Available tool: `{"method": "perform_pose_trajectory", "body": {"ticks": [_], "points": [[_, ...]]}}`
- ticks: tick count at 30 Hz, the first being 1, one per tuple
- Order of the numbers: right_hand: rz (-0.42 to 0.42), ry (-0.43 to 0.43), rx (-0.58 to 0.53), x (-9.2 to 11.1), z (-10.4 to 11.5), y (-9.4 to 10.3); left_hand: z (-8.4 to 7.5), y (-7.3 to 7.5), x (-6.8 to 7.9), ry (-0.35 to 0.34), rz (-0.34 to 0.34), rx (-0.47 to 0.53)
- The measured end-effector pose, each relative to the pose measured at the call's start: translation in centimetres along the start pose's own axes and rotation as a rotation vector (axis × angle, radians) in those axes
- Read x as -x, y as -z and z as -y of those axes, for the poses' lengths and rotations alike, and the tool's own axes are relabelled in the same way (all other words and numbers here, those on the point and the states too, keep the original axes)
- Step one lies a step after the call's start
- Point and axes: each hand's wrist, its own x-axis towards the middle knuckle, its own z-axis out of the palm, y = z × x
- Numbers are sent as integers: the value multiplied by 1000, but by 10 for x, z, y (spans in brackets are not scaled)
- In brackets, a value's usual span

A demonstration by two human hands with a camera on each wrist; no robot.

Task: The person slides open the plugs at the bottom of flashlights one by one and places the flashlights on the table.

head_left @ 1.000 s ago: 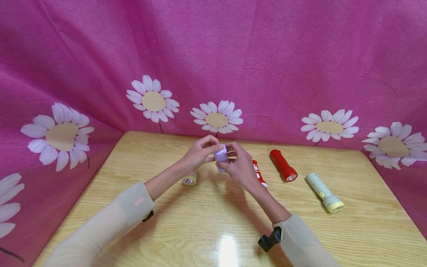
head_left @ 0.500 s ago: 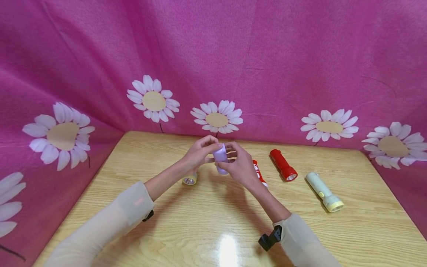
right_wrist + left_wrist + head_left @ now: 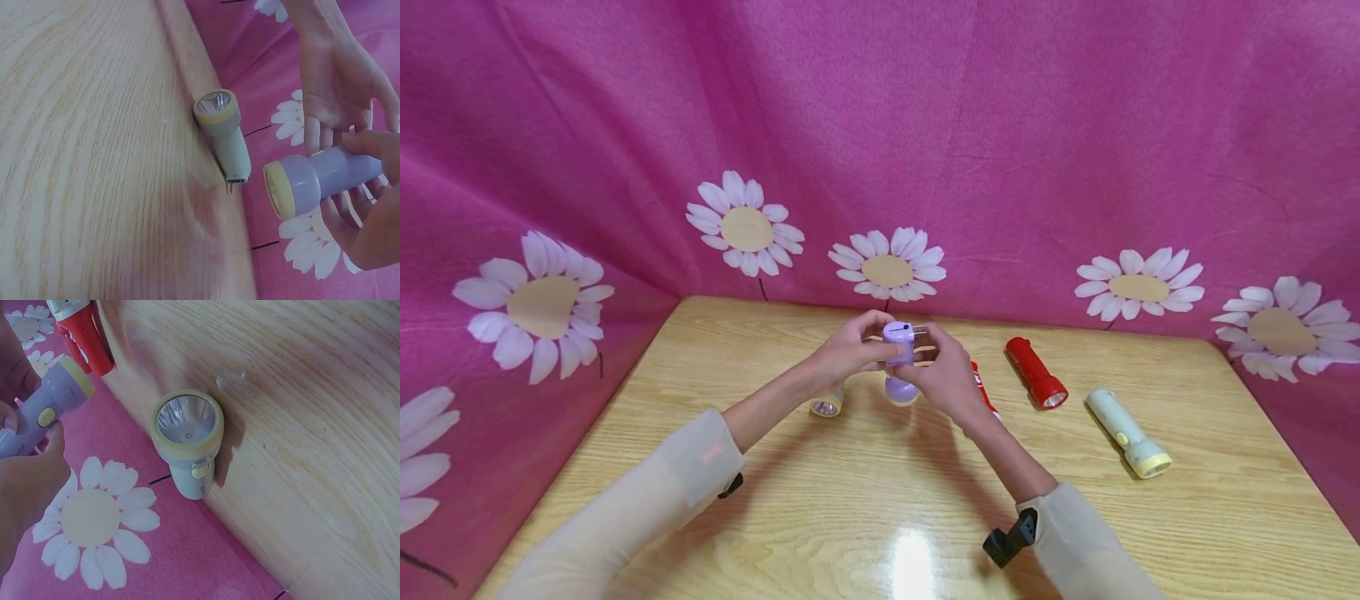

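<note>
Both hands hold a purple flashlight [image 3: 901,360] above the middle of the table. In the head view its round head with a yellowish rim points down, and two thin metal prongs [image 3: 921,330] stick out sideways at its tail. My left hand [image 3: 842,354] pinches it from the left, thumb across the body. From the right, my right hand [image 3: 946,375] grips it with the thumb in front and fingers behind. A yellow switch [image 3: 47,417] shows on its side in the left wrist view.
A pale green flashlight with a yellow rim [image 3: 226,134] lies beyond the left hand, its own prongs out. Right of the hands are a red-and-white flashlight [image 3: 985,392], partly hidden, a red one [image 3: 1036,373] and a light green one [image 3: 1127,433]. A pink daisy cloth [image 3: 1000,167] borders the table.
The purple flashlight has turned in the hands: its head now shows below them, and its tail end with the metal prongs has come into view. The other flashlights have stayed put.
</note>
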Motion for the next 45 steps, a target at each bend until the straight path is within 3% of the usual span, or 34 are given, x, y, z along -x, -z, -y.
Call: {"method": "perform_pose_trajectory", "body": {"ticks": [7,14,22,45], "points": [[-8,-22,-23,0,-1,0,1,1,0,-30,41,-33],[-9,-54,-30,1,-1,-1,2,2,0,-13,19,-76],[-5,-120,-28,1,1,-2,3,6,-1,20,22,-53],[27,-120,-99,4,-1,-1,4,13,-4,46,55,-7]]}}
